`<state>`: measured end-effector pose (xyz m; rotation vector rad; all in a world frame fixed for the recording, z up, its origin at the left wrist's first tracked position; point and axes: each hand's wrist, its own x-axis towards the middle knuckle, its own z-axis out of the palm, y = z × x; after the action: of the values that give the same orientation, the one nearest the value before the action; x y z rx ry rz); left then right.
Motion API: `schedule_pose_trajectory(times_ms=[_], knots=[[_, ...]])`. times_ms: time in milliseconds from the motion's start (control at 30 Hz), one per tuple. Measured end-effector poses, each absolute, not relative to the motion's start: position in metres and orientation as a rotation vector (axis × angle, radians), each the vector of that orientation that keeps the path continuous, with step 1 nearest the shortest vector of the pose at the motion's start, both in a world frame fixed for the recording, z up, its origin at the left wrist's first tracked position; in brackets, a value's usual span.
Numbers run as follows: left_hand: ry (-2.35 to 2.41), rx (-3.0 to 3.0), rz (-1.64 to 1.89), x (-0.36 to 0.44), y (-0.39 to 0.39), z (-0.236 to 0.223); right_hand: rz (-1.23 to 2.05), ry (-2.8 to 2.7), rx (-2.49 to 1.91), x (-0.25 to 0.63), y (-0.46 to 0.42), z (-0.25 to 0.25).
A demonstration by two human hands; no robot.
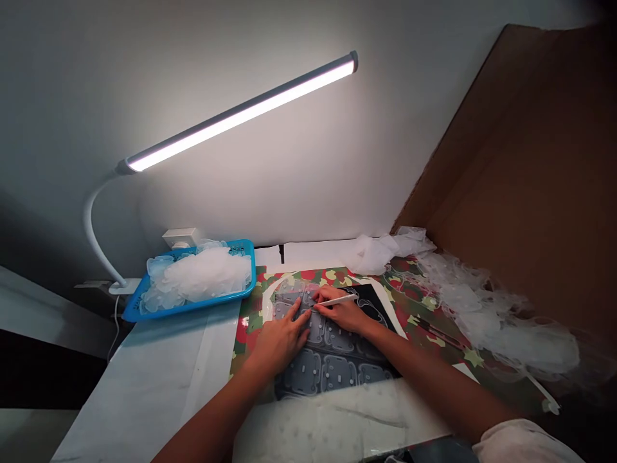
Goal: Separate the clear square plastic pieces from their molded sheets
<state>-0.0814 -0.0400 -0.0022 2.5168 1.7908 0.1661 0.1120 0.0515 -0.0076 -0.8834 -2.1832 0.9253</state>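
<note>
Nearest to the person, a pale sheet (318,424) lies across the front part of the desk (144,379), and at the right side a white sleeve (525,440) covers part of the right arm. Just beyond the pale sheet, the clear patterned sheet (306,373) lies flat, with rows of rounded shapes and a black surface under part of it. The left hand (284,337) rests on this sheet with the fingers spread; its grip is released and holds nothing. The right hand (340,312) is just beside it, and its grip is closed around a thin white stick (342,299), which is tilted over the sheet. Around and under these things there is a camouflage cloth (248,321). At the right, a loose heap of clear scraps (496,321) lies along a brown cardboard (530,167). Farther, at the left, a blue basket (193,308) carries a pile of cloudy clear pieces (207,273). Behind, a lit long lamp (241,114) stands before the pale wall (376,148).
</note>
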Motion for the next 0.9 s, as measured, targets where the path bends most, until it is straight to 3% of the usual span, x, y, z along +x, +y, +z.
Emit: schedule_pose_trajectory(times_ms=[433,633,767,900], knots=[[1.792,2.477,0.121,-0.079,-0.039,0.002,0.675,-2.347,-0.840,0.118,0.052,-0.009],[1.766,2.217,0.234,-0.078,-0.034,0.016,0.741,-1.704,-1.293,0.150,0.083,0.017],[1.641,1.845,0.517,-0.078,0.003,0.026,0.883,-1.689,-1.155,0.149,0.063,0.031],[1.529,1.679,0.541,-0.079,0.041,0.025,1.069,-1.944,-0.974,0.133,0.031,0.037]])
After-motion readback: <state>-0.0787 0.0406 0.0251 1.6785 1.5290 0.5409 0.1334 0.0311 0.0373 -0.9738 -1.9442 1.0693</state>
